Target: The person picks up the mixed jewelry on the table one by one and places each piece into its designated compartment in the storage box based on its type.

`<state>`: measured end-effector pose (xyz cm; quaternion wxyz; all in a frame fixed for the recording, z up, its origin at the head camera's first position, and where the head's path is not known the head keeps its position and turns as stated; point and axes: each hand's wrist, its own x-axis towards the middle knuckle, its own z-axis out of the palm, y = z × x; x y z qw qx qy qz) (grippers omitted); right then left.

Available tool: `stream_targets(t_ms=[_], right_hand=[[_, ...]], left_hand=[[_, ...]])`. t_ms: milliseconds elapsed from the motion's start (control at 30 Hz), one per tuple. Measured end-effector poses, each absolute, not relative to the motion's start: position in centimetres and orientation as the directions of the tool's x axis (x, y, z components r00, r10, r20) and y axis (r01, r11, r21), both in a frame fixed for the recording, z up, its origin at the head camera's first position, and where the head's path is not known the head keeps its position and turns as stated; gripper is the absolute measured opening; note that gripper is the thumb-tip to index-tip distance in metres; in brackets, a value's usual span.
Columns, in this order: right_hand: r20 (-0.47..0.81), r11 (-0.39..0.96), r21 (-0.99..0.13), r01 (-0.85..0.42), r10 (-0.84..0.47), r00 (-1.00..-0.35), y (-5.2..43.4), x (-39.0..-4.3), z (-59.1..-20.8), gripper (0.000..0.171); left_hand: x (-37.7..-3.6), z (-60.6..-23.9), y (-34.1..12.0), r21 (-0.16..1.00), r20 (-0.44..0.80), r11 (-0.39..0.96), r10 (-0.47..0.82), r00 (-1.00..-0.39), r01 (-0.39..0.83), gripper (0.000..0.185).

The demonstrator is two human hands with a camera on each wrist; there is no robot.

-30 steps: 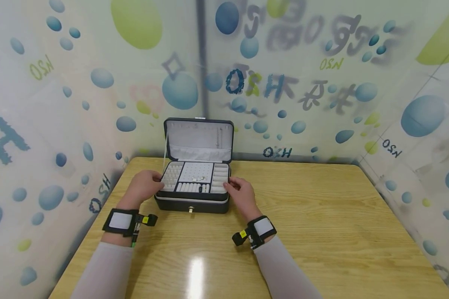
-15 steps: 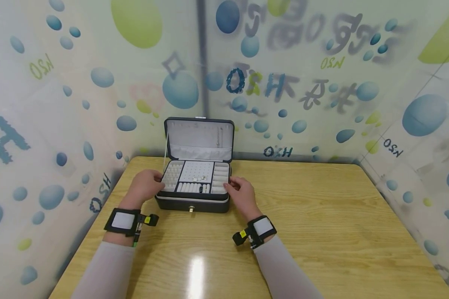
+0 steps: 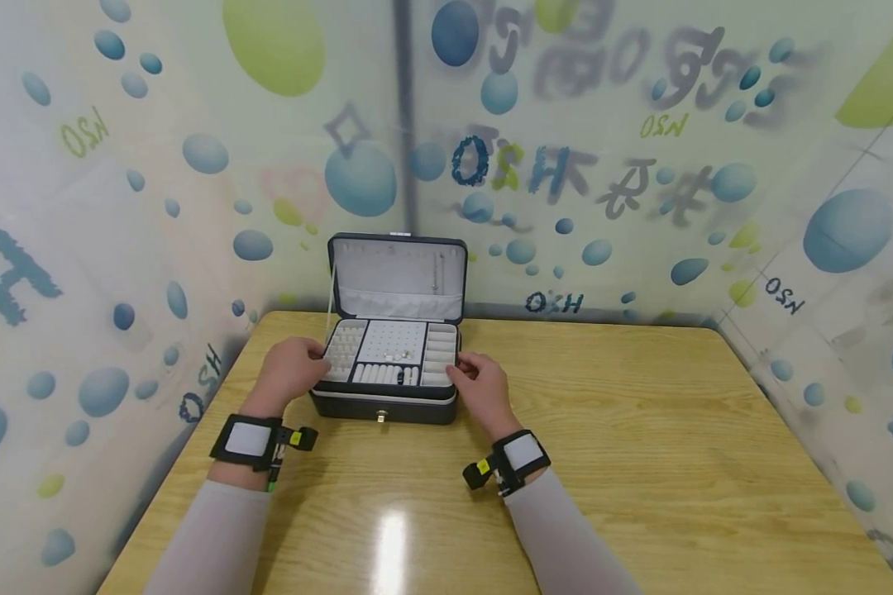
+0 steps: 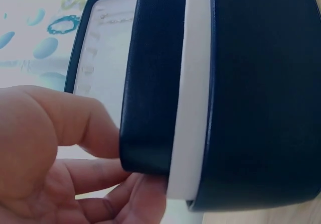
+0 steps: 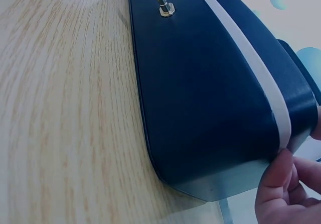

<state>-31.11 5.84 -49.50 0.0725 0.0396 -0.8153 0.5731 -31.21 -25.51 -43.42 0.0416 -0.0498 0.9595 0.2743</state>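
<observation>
A dark navy jewelry box [image 3: 417, 411] stands on the wooden table with its lid [image 3: 394, 277] raised. Its upper tray [image 3: 392, 337] has ring slots, small compartments and a pegboard with earrings. My left hand [image 3: 290, 368] grips the tray's left end; in the left wrist view its thumb and fingers pinch the dark tray wall [image 4: 153, 83] above the white inner rim [image 4: 193, 93]. At the opposite end, my right hand [image 3: 484, 384] pinches the tray, fingertips beside the white rim [image 5: 281, 113]. Whether the tray is lifted off the rim, I cannot tell.
A gold clasp [image 3: 381, 416] juts from the box front. Necklaces [image 3: 436, 273] hang inside the lid, and a white ribbon [image 3: 331, 293] runs from lid to box at the left. The table [image 3: 640, 430] extends to the right; a patterned wall [image 3: 603, 165] stands close behind.
</observation>
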Motion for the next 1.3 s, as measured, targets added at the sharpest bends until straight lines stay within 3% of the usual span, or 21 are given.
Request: stream_targets(t_ms=[467,767,1300], right_hand=[[0.171,0.320,-0.939,-0.126,0.113,-0.979,5.3,-31.2,-49.9,0.029],[0.181,0.320,-0.938,-0.132,0.127,-0.975,5.2,-31.4,-50.1,0.028],[0.175,0.329,-0.936,-0.123,0.132,-0.976,5.2,-31.6,-50.3,0.029]], left_hand=[[-31.4,-44.3,-25.5,0.572,-0.021,0.809,-0.154,-0.988,-0.138,0.037],[-31.3,-44.2,-25.4,0.595,-0.037,0.786,-0.182,-0.983,-0.168,0.033],[-31.3,-44.5,-25.2,0.550,0.069,0.826,-0.194,-0.979,-0.125,0.022]])
